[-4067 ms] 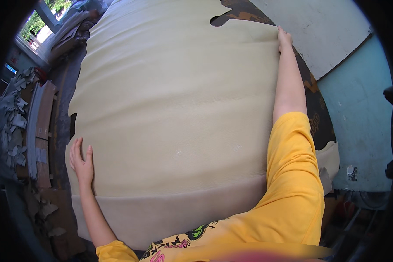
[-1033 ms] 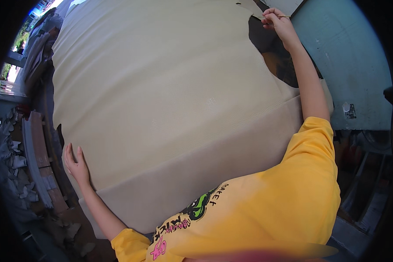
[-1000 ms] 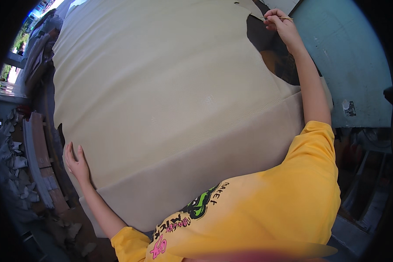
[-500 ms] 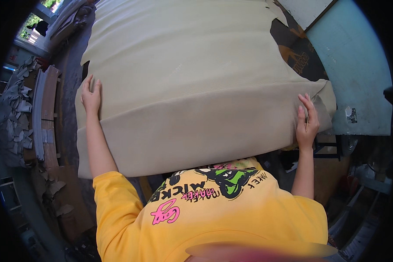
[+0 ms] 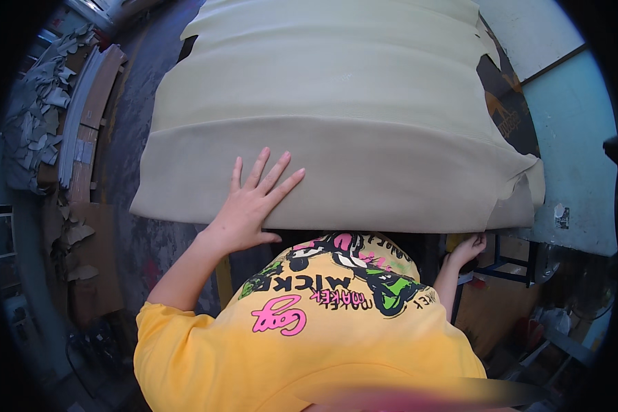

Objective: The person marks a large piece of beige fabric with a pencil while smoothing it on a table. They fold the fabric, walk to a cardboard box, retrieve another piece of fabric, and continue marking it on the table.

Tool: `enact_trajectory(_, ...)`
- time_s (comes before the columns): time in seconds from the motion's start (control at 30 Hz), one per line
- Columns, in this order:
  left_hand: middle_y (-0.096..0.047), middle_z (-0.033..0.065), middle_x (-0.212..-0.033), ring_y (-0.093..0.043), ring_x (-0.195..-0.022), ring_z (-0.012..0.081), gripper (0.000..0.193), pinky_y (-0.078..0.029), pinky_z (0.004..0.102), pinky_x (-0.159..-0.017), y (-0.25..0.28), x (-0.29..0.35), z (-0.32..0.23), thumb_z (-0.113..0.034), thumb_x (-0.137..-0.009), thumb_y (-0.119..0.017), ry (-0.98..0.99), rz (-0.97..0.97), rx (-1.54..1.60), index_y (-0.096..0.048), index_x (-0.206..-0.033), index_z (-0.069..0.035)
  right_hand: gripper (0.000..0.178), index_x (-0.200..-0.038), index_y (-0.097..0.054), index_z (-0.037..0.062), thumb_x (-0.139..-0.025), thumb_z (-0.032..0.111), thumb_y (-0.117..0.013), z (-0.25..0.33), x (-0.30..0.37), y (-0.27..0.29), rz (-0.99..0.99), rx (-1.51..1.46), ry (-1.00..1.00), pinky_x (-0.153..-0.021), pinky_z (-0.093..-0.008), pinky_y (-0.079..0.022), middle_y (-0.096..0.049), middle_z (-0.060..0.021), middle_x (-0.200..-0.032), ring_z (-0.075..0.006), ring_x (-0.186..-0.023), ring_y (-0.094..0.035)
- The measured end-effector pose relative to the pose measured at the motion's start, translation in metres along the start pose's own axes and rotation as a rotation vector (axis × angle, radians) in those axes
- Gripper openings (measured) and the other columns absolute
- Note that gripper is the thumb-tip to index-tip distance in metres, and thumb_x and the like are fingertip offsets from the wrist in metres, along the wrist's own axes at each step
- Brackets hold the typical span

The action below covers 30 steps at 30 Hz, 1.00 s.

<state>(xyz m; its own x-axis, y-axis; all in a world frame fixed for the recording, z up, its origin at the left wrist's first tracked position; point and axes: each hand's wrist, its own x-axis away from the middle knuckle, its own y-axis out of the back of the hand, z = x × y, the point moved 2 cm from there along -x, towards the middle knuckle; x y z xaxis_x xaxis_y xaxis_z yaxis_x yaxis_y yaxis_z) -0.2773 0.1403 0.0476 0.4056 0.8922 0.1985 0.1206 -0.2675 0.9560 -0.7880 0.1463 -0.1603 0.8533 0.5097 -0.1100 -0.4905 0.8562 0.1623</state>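
Note:
A large beige hide (image 5: 336,96) lies folded in wide waves on a table, its near edge hanging down toward me. My left hand (image 5: 250,206) presses flat, fingers spread, on the hanging near fold. My right hand (image 5: 468,248) is lower at the right, under the hide's right corner, its fingers curled around the edge of a dark frame there. My yellow printed shirt (image 5: 323,323) fills the lower middle.
Stacks of grey leather scraps (image 5: 41,117) and boards (image 5: 82,117) sit at the left. A dark patterned surface (image 5: 505,110) shows beyond the hide's right edge, next to a pale blue wall (image 5: 577,151). A dark metal frame (image 5: 508,264) stands at lower right.
The hide has been drawn toward me and gathered into folds. My left hand moved from its left edge to the middle of the near fold. My right hand dropped from the right edge to below it.

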Motion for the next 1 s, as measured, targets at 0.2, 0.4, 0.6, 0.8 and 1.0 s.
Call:
enact_trajectory(0.2, -0.02, 0.0123, -0.164, -0.018, -0.151, 0.0405, 0.099, -0.021, 0.0639, -0.118, 0.008, 0.005, 0.01, -0.013, -0.071, -0.082, -0.034, 0.074, 0.073, -0.031, -0.155, -0.022, 0.049, -0.144, -0.032, 0.0025, -0.106, 0.028, -0.049, 0.055, 0.02, -0.038, -0.006, -0.164, 0.093, -0.108, -0.0405, -0.041, -0.042, -0.0186, -0.145, -0.0278, -0.13, -0.047)
enact_trajectory(0.4, -0.07, 0.0169, -0.092, -0.068, -0.084, 0.0277, 0.029, -0.05, 0.036, -0.077, 0.084, -0.03, 0.049, -0.011, -0.085, -0.07, -0.066, -0.02, 0.443, -0.067, -0.113, -0.005, 0.046, -0.145, -0.031, 0.0027, -0.108, 0.025, -0.045, 0.158, -0.02, -0.07, 0.05, -0.299, 0.401, -0.112, -0.0411, -0.038, -0.032, -0.019, -0.153, -0.0269, -0.137, -0.04)
enact_trajectory(0.6, -0.07, 0.0128, -0.1, -0.066, -0.101, 0.0255, 0.028, -0.041, 0.0427, -0.105, 0.135, -0.121, 0.09, -0.028, -0.092, -0.067, -0.018, -0.763, -0.226, -0.067, -0.112, -0.009, 0.049, -0.144, -0.037, 0.0016, -0.1, 0.008, -0.059, 0.222, -0.069, -0.151, 0.438, -0.298, 0.744, -0.12, -0.0427, -0.025, -0.033, -0.0181, -0.158, -0.0299, -0.147, -0.032)
enact_trajectory(0.8, -0.047, 0.0139, -0.149, -0.042, -0.14, 0.0334, 0.064, -0.029, 0.0581, -0.116, 0.071, -0.16, 0.087, -0.026, -0.09, -0.069, -0.004, -0.749, 0.102, -0.043, -0.148, -0.019, 0.057, -0.14, -0.047, 0.01, -0.086, 0.004, -0.067, 0.211, -0.055, -0.185, 0.826, 0.28, 1.088, -0.12, -0.0481, -0.02, -0.049, -0.01, -0.15, -0.0311, -0.148, -0.031)
enact_trajectory(1.0, -0.035, 0.0128, -0.158, -0.031, -0.146, 0.038, 0.074, -0.027, 0.0542, -0.119, 0.019, -0.18, 0.054, -0.012, -0.081, -0.065, 0.074, -0.349, -0.048, -0.042, -0.15, -0.021, 0.065, -0.135, -0.051, 0.0142, -0.075, -0.005, -0.067, 0.206, -0.091, -0.221, 0.982, 0.681, 1.164, -0.115, -0.0463, -0.034, -0.055, -0.007, -0.145, -0.0291, -0.14, -0.043)
